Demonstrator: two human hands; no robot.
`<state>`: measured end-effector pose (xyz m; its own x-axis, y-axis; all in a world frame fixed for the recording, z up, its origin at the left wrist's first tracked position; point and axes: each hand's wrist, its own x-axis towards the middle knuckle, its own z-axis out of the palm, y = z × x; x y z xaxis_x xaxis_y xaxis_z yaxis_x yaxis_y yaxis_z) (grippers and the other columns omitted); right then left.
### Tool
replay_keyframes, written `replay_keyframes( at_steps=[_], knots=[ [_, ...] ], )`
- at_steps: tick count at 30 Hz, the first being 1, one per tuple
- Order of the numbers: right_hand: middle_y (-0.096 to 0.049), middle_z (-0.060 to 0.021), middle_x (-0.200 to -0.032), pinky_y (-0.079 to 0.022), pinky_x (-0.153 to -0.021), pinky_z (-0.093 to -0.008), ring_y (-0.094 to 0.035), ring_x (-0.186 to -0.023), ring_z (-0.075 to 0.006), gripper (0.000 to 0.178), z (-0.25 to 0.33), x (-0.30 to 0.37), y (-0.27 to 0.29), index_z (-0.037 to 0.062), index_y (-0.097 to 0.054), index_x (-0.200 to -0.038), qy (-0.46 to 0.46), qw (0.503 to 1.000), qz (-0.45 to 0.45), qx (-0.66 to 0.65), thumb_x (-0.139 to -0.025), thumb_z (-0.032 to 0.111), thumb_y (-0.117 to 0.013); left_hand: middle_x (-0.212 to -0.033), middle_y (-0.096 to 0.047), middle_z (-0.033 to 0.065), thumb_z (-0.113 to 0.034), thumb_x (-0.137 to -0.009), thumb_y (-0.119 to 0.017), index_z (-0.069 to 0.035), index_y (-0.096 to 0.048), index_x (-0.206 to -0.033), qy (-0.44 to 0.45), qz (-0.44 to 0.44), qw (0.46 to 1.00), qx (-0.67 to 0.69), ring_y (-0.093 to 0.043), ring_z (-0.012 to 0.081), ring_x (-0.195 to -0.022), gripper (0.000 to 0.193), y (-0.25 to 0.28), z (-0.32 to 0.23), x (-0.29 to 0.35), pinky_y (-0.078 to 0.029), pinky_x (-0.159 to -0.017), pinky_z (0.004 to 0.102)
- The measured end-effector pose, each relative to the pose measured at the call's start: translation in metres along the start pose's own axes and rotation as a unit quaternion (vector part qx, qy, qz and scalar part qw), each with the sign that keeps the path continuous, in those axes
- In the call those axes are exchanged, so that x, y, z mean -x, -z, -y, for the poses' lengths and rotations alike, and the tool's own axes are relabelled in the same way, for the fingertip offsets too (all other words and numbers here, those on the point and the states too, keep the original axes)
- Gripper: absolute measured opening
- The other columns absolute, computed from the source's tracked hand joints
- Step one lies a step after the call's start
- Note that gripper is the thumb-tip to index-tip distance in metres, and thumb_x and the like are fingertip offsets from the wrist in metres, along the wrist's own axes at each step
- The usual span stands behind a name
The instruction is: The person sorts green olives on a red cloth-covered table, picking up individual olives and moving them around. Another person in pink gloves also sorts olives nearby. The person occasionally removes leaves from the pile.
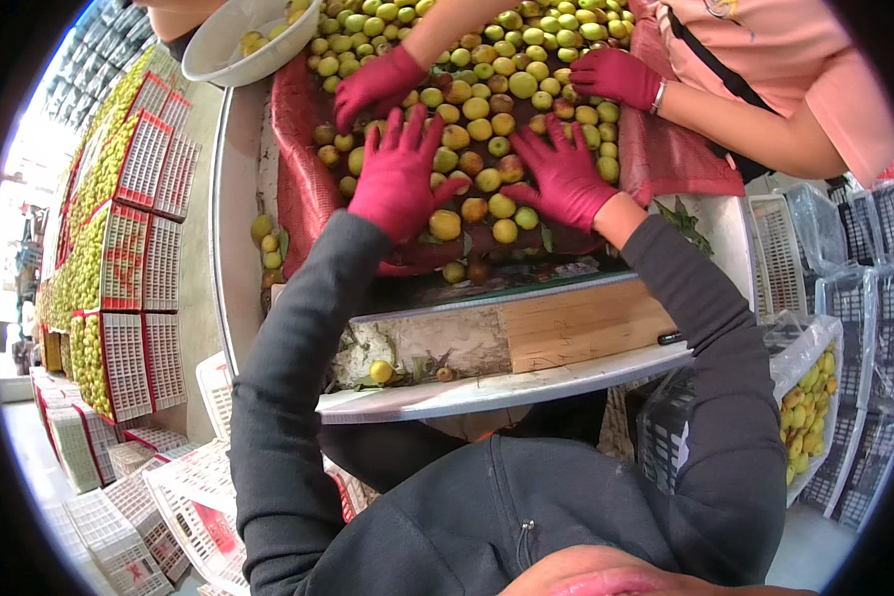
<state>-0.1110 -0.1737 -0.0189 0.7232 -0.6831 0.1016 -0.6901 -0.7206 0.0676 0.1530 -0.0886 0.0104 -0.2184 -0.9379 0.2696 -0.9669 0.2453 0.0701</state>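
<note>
My left hand (399, 177), in a dark red glove, lies with its fingers spread over small round green-yellow fruits (477, 129) that look like jujubes. Some of them have brown-red patches. My right hand (566, 179), gloved alike, is also open, its fingers stretched out among the fruits at the right. Nothing is gripped in either hand. Between my hands several fruits lie loose on the dark bed of the sorting table, near the edge of a red woven cloth (303, 164). Across from me, a person's gloved hands (377, 84) rest on the same fruits.
A white bowl (209, 65) with some fruits stands at the far left corner. Crates heaped with green fruit (124, 258) are stacked at the left. A lined crate of yellowish fruit (805, 412) stands at my right. A black marker (671, 339) lies on the near ledge.
</note>
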Motion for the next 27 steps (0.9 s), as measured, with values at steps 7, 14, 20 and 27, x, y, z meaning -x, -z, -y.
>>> replay_keyframes(
  at_steps=[7,14,20,27],
  knots=[
    [-0.056,-0.0192,-0.149,-0.044,-0.115,-0.0423,-0.051,-0.14,-0.0369,0.06,-0.029,0.027,0.029,0.0049,-0.056,-0.145,-0.003,0.961,-0.087,-0.261,-0.094,0.029,-0.076,-0.167,-0.031,0.0238,-0.065,-0.095,-0.061,-0.005,-0.028,-0.163,0.058,0.017,0.998,-0.013,-0.025,0.0443,-0.156,0.096,-0.036,-0.002,-0.028,-0.019,-0.124,0.0634],
    [-0.055,-0.0247,-0.145,-0.051,-0.104,-0.0489,-0.06,-0.124,-0.0423,0.061,-0.026,0.051,0.023,0.001,-0.054,-0.141,-0.089,0.983,-0.119,-0.104,-0.09,0.026,-0.077,-0.169,-0.025,0.0249,-0.066,-0.093,-0.062,-0.006,-0.025,-0.164,0.047,0.026,0.999,-0.01,-0.023,0.0465,-0.156,0.101,-0.035,-0.016,0.001,-0.018,-0.125,0.0623],
    [-0.052,-0.022,-0.149,-0.055,-0.099,-0.0467,-0.063,-0.119,-0.0409,0.066,-0.023,0.043,0.033,0.0064,-0.055,-0.143,-0.083,0.988,-0.049,-0.12,-0.081,0.011,-0.08,-0.168,-0.025,0.0257,-0.058,-0.091,-0.07,-0.005,-0.026,-0.164,-0.05,0.049,0.996,0.061,-0.021,0.0493,-0.156,0.1,-0.024,-0.035,0.02,-0.019,-0.126,0.0589],
    [-0.069,-0.0072,-0.135,-0.056,-0.1,-0.0383,-0.067,-0.121,-0.0304,0.042,-0.066,0.041,0.028,0.0127,-0.068,-0.132,-0.082,0.966,-0.175,-0.173,-0.091,0.003,-0.07,-0.167,-0.032,0.0221,-0.054,-0.092,-0.07,-0.007,-0.032,-0.162,-0.131,0.009,0.99,0.046,-0.027,0.0463,-0.154,0.092,-0.01,-0.047,-0.008,-0.019,-0.125,0.0628]
  ],
)
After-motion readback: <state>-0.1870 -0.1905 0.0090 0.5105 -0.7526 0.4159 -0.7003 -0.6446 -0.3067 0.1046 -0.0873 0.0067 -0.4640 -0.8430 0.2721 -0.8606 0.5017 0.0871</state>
